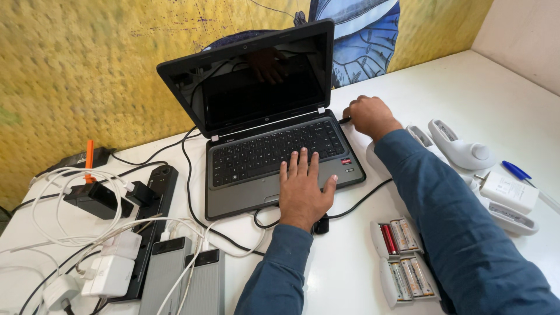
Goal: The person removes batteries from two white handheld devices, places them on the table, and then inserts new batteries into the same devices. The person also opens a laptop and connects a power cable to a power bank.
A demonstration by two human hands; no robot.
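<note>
An open black laptop [251, 87] with a dark screen stands on the white table [466, 87]. My left hand [301, 189] lies flat on its palm rest and lower keys, fingers apart. At the laptop's right side my right hand [368, 115] is closed around a small black plug [345, 121], pressed against the laptop's edge. A black cable [356, 204] runs from under the laptop's front toward the right.
A black power strip [153, 204] with white chargers and tangled white cables sits at the left. Two grey power banks [181, 274] lie in front. White battery chargers [402, 256] holding batteries, a white handheld device [461, 146], a white adapter [508, 191] and a blue pen [516, 171] lie at the right.
</note>
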